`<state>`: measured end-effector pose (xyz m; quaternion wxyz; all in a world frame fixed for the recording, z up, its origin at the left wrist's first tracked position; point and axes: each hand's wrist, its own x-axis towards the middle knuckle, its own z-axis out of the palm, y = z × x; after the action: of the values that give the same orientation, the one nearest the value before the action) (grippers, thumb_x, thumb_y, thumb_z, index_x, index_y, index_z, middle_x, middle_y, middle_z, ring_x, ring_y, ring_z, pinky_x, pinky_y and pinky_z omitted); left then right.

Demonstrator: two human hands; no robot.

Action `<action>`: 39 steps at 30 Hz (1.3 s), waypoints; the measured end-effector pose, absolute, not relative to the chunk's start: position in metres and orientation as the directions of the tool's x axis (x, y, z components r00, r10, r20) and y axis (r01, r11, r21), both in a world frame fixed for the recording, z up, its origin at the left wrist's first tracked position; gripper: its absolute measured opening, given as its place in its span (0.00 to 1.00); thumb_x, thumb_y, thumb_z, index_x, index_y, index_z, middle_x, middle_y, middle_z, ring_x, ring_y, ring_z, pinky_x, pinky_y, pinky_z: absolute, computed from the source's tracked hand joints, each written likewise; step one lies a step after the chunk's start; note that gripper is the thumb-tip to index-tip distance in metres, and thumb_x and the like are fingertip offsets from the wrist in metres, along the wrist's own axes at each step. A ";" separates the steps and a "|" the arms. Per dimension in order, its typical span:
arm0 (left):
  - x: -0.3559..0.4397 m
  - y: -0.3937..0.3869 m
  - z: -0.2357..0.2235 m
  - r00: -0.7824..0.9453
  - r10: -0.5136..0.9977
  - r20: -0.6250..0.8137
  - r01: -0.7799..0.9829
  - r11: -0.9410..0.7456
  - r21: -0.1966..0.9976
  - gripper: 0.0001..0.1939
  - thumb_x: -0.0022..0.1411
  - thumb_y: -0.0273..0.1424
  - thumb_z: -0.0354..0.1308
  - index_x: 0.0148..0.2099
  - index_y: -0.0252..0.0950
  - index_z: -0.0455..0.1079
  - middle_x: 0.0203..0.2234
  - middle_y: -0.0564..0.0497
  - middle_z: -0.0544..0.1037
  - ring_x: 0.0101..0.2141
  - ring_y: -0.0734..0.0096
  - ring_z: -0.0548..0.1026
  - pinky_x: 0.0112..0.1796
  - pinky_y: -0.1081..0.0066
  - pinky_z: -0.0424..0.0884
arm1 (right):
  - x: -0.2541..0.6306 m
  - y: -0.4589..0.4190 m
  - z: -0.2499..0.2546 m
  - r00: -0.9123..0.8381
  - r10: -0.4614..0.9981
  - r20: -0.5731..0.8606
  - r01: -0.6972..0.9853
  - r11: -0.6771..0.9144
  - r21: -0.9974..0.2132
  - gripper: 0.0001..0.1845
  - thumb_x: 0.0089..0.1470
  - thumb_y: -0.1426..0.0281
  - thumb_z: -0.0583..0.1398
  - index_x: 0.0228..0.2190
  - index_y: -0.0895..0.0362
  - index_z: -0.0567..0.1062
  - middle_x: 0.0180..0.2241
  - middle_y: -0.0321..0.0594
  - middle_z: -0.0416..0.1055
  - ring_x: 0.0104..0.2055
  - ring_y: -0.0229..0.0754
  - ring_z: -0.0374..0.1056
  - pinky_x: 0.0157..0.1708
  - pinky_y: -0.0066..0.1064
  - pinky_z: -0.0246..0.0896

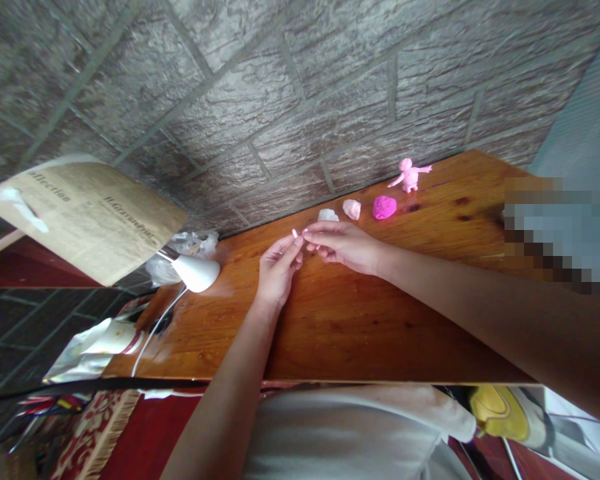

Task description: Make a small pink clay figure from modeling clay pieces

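Note:
My left hand and my right hand meet fingertip to fingertip above the wooden table. Between the pinched fingers of both hands shows a tiny piece of pink modelling clay, mostly covered. Just behind my right hand lies a white lump of clay, partly hidden by it. To its right sit a pale pink lump and a bright magenta lump. Farther back, a small pink clay figure stands upright with its arms spread, near the wall.
A lamp with a white base and a printed paper shade stands at the left, its white cord trailing forward. Behind it lies a clear plastic bag. A stone-patterned wall borders the table. A white cup lies at the left end.

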<state>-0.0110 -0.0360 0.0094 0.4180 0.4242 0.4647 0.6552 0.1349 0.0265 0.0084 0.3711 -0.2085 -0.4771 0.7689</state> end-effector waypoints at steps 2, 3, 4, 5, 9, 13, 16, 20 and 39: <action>-0.011 -0.036 0.009 -0.286 0.942 0.176 -0.149 -0.225 0.963 0.16 0.43 0.36 0.77 0.35 0.38 0.82 0.23 0.55 0.76 0.22 0.84 0.65 0.23 0.80 0.59 | 0.135 0.027 0.008 -0.640 0.768 0.030 -0.365 -0.269 -0.891 0.10 0.45 0.67 0.72 0.30 0.56 0.79 0.25 0.33 0.73 0.24 0.29 0.61 0.24 0.22 0.52; -0.011 -0.035 0.009 -0.287 0.941 0.181 -0.145 -0.230 0.962 0.16 0.43 0.36 0.77 0.35 0.38 0.82 0.22 0.56 0.75 0.22 0.84 0.65 0.23 0.79 0.59 | 0.135 0.027 0.008 -0.641 0.767 0.028 -0.364 -0.271 -0.891 0.10 0.45 0.67 0.72 0.30 0.56 0.79 0.26 0.33 0.73 0.24 0.29 0.61 0.24 0.22 0.53; -0.012 -0.035 0.009 -0.289 0.939 0.185 -0.140 -0.233 0.962 0.15 0.43 0.36 0.77 0.35 0.38 0.82 0.22 0.56 0.75 0.22 0.84 0.65 0.23 0.79 0.59 | 0.136 0.027 0.008 -0.642 0.766 0.028 -0.365 -0.273 -0.890 0.10 0.45 0.67 0.72 0.31 0.56 0.79 0.26 0.33 0.73 0.24 0.29 0.61 0.24 0.22 0.53; -0.012 -0.035 0.008 -0.292 0.938 0.187 -0.135 -0.234 0.963 0.15 0.43 0.36 0.77 0.35 0.38 0.82 0.22 0.56 0.75 0.21 0.83 0.65 0.23 0.79 0.59 | 0.136 0.027 0.008 -0.642 0.767 0.029 -0.369 -0.275 -0.888 0.10 0.45 0.67 0.72 0.31 0.55 0.79 0.27 0.33 0.74 0.24 0.29 0.61 0.24 0.22 0.53; -0.012 -0.035 0.009 -0.307 0.938 0.160 -0.137 -0.210 0.968 0.15 0.43 0.36 0.76 0.35 0.38 0.81 0.24 0.55 0.76 0.22 0.83 0.65 0.24 0.79 0.60 | 0.135 0.027 0.008 -0.639 0.769 0.034 -0.392 -0.287 -0.874 0.11 0.44 0.68 0.72 0.32 0.55 0.80 0.26 0.33 0.73 0.25 0.30 0.61 0.25 0.23 0.54; -0.011 -0.036 0.010 -0.320 0.938 0.133 -0.161 -0.192 0.968 0.16 0.44 0.39 0.76 0.34 0.38 0.80 0.28 0.54 0.78 0.23 0.84 0.66 0.25 0.79 0.62 | 0.135 0.027 0.009 -0.644 0.765 0.031 -0.383 -0.286 -0.878 0.10 0.44 0.68 0.72 0.30 0.56 0.80 0.27 0.33 0.74 0.24 0.29 0.61 0.25 0.23 0.54; -0.011 -0.036 0.011 -0.309 0.941 0.137 -0.153 -0.191 0.970 0.15 0.47 0.41 0.74 0.32 0.36 0.79 0.25 0.54 0.76 0.23 0.83 0.65 0.24 0.79 0.61 | 0.135 0.027 0.008 -0.641 0.767 0.027 -0.376 -0.283 -0.883 0.09 0.44 0.68 0.71 0.29 0.56 0.80 0.29 0.34 0.76 0.24 0.28 0.61 0.25 0.22 0.54; -0.011 -0.037 0.012 -0.291 0.948 0.130 -0.152 -0.180 0.972 0.14 0.48 0.40 0.74 0.32 0.36 0.78 0.25 0.54 0.75 0.23 0.83 0.65 0.24 0.79 0.61 | 0.134 0.027 0.008 -0.643 0.766 0.029 -0.386 -0.291 -0.875 0.10 0.43 0.68 0.72 0.30 0.56 0.80 0.29 0.34 0.76 0.24 0.29 0.61 0.25 0.22 0.55; -0.012 -0.037 0.014 -0.231 0.973 0.023 -0.288 -0.091 0.953 0.16 0.47 0.39 0.75 0.33 0.34 0.75 0.28 0.54 0.77 0.24 0.83 0.67 0.25 0.80 0.62 | 0.136 0.026 0.010 -0.652 0.758 -0.004 -0.379 -0.331 -0.864 0.11 0.43 0.68 0.73 0.30 0.55 0.80 0.28 0.34 0.76 0.25 0.29 0.61 0.25 0.22 0.54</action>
<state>-0.0120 -0.0373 0.0137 0.4949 0.3739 0.4577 0.6371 0.1356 0.0262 0.0101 0.3606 -0.2092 -0.4524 0.7884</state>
